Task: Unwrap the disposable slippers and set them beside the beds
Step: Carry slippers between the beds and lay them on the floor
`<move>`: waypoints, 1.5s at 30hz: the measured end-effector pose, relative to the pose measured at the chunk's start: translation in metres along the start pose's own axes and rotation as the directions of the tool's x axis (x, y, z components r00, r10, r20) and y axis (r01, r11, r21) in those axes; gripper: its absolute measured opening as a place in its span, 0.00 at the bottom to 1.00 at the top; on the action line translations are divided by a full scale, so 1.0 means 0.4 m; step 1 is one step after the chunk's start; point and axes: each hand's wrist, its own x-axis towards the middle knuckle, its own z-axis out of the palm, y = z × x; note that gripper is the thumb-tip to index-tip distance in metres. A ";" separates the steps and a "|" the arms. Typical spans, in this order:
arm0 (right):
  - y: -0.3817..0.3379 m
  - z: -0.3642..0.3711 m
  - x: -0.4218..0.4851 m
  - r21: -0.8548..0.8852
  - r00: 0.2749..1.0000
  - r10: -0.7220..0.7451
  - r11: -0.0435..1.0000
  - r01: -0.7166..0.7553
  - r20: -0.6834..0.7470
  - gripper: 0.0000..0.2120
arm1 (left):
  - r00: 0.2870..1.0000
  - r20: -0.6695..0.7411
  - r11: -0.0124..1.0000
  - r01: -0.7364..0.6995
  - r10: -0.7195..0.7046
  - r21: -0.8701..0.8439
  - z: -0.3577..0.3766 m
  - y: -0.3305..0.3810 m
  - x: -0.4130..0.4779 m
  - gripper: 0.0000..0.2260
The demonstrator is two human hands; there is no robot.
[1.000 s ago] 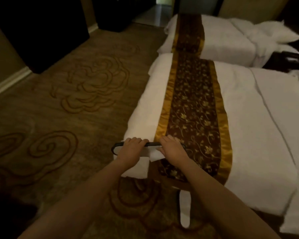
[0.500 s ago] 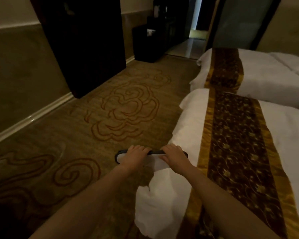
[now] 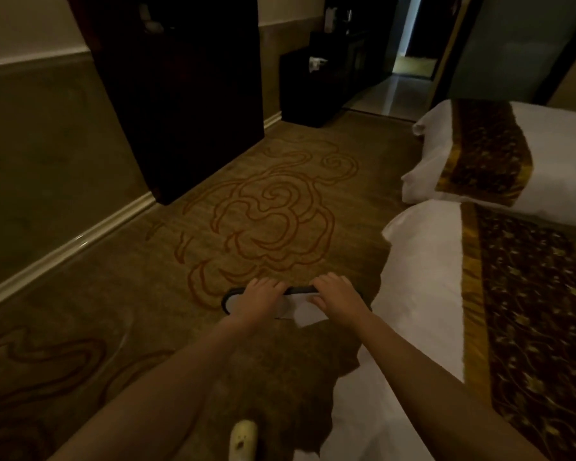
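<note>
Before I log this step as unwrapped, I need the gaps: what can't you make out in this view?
- Slippers: both hands, left and right, cover the middle; whether any wrapper remains is unclear.
- How many slippers the grip holds: hidden by the fingers.
- Pale object on the carpet: cut off by the bottom edge, too dim to identify.
- Beds: cut off by the right edge.

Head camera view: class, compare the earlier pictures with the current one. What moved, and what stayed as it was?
The view swung left: the two white beds with brown-and-gold runners slid to the right edge, and the dark wardrobe and doorway came into sight. The black-edged white slipper, earlier in front of the bed's end, now hangs over the patterned carpet. Unchanged: the left hand and right hand grip it.
</note>
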 end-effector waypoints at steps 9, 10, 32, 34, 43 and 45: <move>0.164 -0.031 0.455 0.019 0.985 0.171 0.985 -0.170 -0.026 0.11 | 0.988 0.059 0.990 -0.142 0.140 0.025 -0.103 -0.222 0.514 0.19; 0.192 -0.039 0.491 0.014 0.981 0.190 0.982 -0.190 -0.020 0.12 | 0.986 0.066 0.987 -0.157 0.156 0.021 -0.111 -0.229 0.568 0.19; 1.118 -0.274 1.360 0.035 0.944 0.328 0.944 -0.329 0.016 0.12 | 0.952 0.124 0.959 -0.282 0.279 0.005 -0.331 -0.164 1.900 0.18; 1.200 -0.279 1.429 0.069 0.932 0.361 0.930 -0.362 0.017 0.13 | 0.940 0.134 0.948 -0.318 0.312 0.021 -0.343 -0.156 2.027 0.17; 1.600 -0.352 1.641 0.130 0.802 0.597 0.793 -0.595 0.022 0.14 | 0.813 0.232 0.828 -0.559 0.535 0.048 -0.407 0.000 2.593 0.18; 1.679 -0.375 1.650 0.138 0.750 0.661 0.740 -0.658 0.033 0.15 | 0.769 0.256 0.791 -0.611 0.585 0.028 -0.427 0.064 2.684 0.17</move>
